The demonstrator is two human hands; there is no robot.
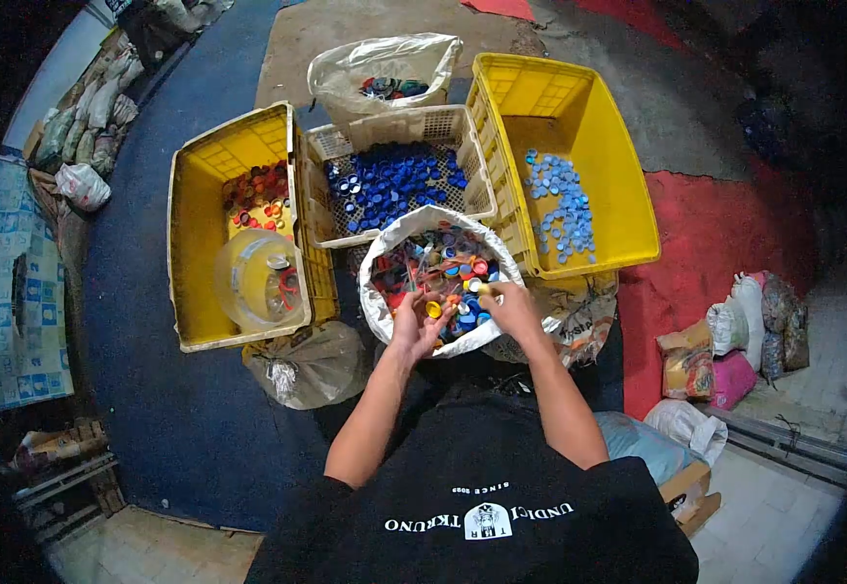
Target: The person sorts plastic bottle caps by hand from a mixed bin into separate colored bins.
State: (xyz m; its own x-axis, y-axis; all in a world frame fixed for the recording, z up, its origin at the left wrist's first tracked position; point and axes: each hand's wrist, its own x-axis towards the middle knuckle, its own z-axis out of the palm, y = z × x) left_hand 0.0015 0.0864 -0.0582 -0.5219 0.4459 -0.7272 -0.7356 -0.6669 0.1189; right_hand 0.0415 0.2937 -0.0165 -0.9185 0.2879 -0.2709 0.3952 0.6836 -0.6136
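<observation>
A white sack [376, 310] with a rolled-down rim stands in front of me, full of mixed-colour bottle caps [451, 265]. My left hand [414, 329] is over its near left side, palm turned up and fingers curled, with a yellow bottle cap [433, 310] held at the fingers. At the right side of the sack, my right hand [515, 311] has its thumb and fingers pinched together at a pale yellowish bottle cap [485, 290]. The fingertips of both hands partly blend into the caps around them.
Beyond the sack, a white crate [487, 185] holds dark blue caps. The left yellow crate [190, 282] contains red and orange caps and a clear round tub [248, 277]. Light blue caps lie in the right yellow crate [623, 195]. Farther back stands another white sack [336, 83].
</observation>
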